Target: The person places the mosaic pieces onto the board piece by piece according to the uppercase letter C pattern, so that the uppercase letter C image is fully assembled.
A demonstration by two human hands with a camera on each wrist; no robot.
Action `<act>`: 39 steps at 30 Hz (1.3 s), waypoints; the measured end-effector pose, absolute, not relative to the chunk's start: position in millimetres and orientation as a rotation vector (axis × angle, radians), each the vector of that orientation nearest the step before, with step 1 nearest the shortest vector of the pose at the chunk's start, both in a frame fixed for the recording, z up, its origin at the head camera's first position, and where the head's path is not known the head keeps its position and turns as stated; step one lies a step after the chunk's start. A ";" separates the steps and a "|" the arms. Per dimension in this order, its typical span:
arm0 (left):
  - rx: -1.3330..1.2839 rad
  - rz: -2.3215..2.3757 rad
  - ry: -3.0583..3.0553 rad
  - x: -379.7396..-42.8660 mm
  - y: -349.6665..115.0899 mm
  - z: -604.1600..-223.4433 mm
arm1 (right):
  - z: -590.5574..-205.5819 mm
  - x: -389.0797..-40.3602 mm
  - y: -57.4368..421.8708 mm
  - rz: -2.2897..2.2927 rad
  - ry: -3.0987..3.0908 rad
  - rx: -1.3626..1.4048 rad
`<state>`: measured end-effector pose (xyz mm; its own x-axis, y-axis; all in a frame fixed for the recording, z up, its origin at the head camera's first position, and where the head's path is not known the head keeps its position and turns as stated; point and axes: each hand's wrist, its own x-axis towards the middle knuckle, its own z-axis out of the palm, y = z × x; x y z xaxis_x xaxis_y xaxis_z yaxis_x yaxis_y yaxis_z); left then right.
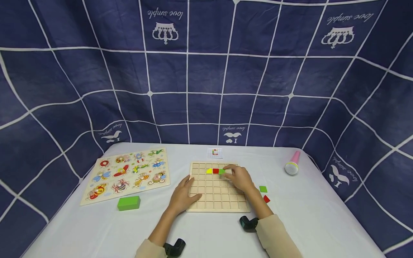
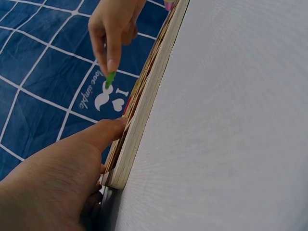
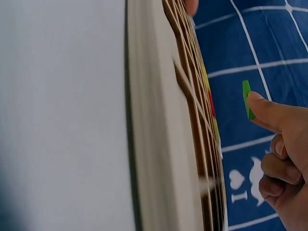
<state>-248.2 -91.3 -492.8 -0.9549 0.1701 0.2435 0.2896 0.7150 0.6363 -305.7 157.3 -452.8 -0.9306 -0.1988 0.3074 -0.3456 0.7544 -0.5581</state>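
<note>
A square wooden grid board [image 1: 217, 205] lies on the white table. My left hand [image 1: 181, 196] grips its left edge, thumb over the top and fingers along the side. A yellow piece [image 1: 209, 171] with a slanted corner and a red square tile [image 1: 216, 171] sit side by side in an upper row. Just right of them, my right hand [image 1: 240, 178] pinches a small green tile [image 3: 247, 98] between thumb and fingertip, held above the board in both wrist views. To the board's right lie a green square tile [image 1: 263, 189] and a red piece [image 1: 266, 199].
Behind the board lies a small pattern card [image 1: 214, 153]. A wooden animal puzzle [image 1: 129, 172] and a green block [image 1: 128, 203] are at the left. A pink toy microphone [image 1: 292, 164] stands near the back right. A blue checked curtain [image 1: 206, 71] surrounds the table.
</note>
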 end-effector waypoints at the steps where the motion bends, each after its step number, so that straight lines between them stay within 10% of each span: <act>1: -0.372 -1.060 -2.752 -248.3 -91.4 -493.1 | -452.6 -305.4 151.3 0.937 -2.726 0.446; 39: -0.379 -1.076 -2.743 -247.5 -90.9 -493.3 | -466.4 -303.9 135.6 0.974 -2.719 0.497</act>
<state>-247.5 -90.9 -493.3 -0.9531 0.1726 0.2487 0.2957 0.7072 0.6422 -303.9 135.6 -466.4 -0.9209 -0.2418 0.3057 -0.3809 0.7246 -0.5743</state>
